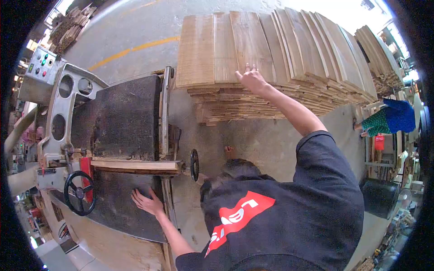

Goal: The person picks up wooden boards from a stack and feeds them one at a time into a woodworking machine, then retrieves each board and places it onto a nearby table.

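Note:
My left hand [147, 203] lies with its fingers spread on the dark flat bed [122, 194] of a machine. Across that bed, beyond the hand, runs a long wooden bar [135, 165]. My right arm reaches out to a tall stack of wooden planks [271, 97]. There my right hand [253, 80] rests at the near end of a plank [251, 40] on top, its fingers stretched apart and not wrapped around it. Neither hand holds anything that I can see.
Black handwheels [79, 193] [194, 165] sit at both ends of the bar. A button panel [40, 63] stands at the far left. More planks [379, 56] are stacked at the right, near a person in a blue top [400, 115]. A yellow line [135, 49] crosses the floor.

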Tool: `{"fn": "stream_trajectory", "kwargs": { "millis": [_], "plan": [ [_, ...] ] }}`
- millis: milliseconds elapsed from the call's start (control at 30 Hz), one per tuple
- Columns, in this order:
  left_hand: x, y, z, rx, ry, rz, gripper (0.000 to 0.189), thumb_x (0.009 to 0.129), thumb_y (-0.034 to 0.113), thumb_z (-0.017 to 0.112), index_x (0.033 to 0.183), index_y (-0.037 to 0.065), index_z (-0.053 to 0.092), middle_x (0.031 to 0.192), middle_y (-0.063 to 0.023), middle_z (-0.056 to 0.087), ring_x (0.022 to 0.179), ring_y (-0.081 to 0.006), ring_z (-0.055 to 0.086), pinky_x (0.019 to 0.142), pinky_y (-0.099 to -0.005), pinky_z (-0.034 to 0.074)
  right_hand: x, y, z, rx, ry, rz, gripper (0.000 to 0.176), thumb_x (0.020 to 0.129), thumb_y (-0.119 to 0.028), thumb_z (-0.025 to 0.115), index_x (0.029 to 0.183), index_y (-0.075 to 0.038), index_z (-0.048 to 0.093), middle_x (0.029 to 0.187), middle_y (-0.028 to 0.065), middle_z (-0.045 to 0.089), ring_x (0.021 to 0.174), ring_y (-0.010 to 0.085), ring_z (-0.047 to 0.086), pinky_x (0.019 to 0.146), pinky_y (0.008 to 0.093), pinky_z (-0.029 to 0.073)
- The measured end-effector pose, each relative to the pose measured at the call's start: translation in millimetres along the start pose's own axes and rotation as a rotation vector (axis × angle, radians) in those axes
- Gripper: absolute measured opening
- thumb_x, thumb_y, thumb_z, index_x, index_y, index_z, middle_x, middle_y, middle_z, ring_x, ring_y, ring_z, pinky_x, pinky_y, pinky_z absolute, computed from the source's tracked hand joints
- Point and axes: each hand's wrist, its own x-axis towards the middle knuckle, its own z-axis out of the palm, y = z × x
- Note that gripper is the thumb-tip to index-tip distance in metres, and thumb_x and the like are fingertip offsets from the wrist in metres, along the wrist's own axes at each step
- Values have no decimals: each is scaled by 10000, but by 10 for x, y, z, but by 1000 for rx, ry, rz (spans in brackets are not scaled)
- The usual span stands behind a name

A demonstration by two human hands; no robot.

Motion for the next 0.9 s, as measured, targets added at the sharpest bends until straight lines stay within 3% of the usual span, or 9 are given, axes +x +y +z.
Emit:
{"fn": "stream_trajectory", "kwargs": {
  "millis": [167, 200, 300, 333, 433, 533, 633, 800, 900],
  "plan": [
    [-16, -81, 38, -18, 7, 11, 689, 1046, 500, 641, 1535, 40, 482, 1628, -170, 469, 1537, -395, 379, 1221, -586, 325, -391, -256, -332, 139, 152, 26, 633, 964, -48, 648, 1568, -81, 459, 1368, 510, 534, 1203, 604, 648, 920, 537, 645],
    [-22, -85, 57, -16, 11, 16, 693, 1045, 500, 641, 1537, 39, 478, 1627, -170, 469, 1537, -398, 378, 1223, -587, 322, -509, -315, -478, 173, 343, 91, 657, 933, -91, 698, 1545, -49, 462, 1236, 430, 661, 1063, 499, 748, 870, 504, 663],
    [2, -14, 8, -32, -47, -71, 700, 1042, 505, 640, 1544, 47, 475, 1629, -172, 466, 1541, -395, 372, 1225, -593, 313, -886, -284, -1417, 833, 415, 496, 596, 907, -136, 738, 1452, -7, 534, 1027, 322, 748, 896, 380, 793, 803, 465, 657],
    [4, -74, 70, -62, 14, -11, 699, 1048, 524, 624, 1550, 60, 479, 1632, -172, 463, 1544, -393, 367, 1225, -598, 309, -940, -189, -1332, 690, 877, 463, 528, 873, -161, 798, 1324, 54, 629, 861, 186, 768, 788, 238, 770, 708, 404, 620],
    [-16, -59, 80, -28, -60, -102, 697, 1054, 533, 611, 1547, 56, 487, 1634, -172, 461, 1542, -395, 370, 1225, -588, 312, -1323, 171, -1303, 1001, 947, 833, 364, 845, -106, 804, 1152, 82, 744, 913, 184, 775, 791, 183, 740, 705, 356, 606],
    [-32, -137, 142, -59, 23, -26, 691, 1060, 539, 599, 1550, 63, 491, 1629, -160, 472, 1533, -392, 386, 1218, -582, 323, -1641, 378, -1235, 1560, 1235, 941, 227, 849, -80, 838, 1041, -3, 745, 895, 31, 720, 713, 167, 671, 672, 330, 568],
    [-26, -151, 141, -82, 39, -13, 686, 1060, 544, 596, 1554, 80, 490, 1625, -149, 480, 1523, -390, 400, 1212, -584, 330, -1962, 429, -1437, 1738, 1335, 977, 132, 878, -35, 788, 1002, 10, 781, 946, 57, 751, 814, 145, 689, 736, 300, 552],
    [-17, -133, 97, -94, 39, -24, 692, 1044, 555, 616, 1545, 93, 495, 1622, -135, 486, 1512, -383, 417, 1207, -588, 334, -2457, 400, -1975, 1939, 1306, 1064, 304, 925, -175, 734, 1131, 45, 701, 1110, 138, 735, 1010, 283, 724, 910, 399, 586],
    [-10, -84, 103, -119, 47, -34, 698, 1030, 554, 636, 1533, 89, 502, 1620, -130, 488, 1506, -379, 424, 1206, -590, 336, -2692, 515, -1830, 2097, 1316, 977, 372, 941, -182, 705, 1226, 52, 655, 1174, 159, 726, 1079, 311, 717, 972, 430, 576]
  ]
}}
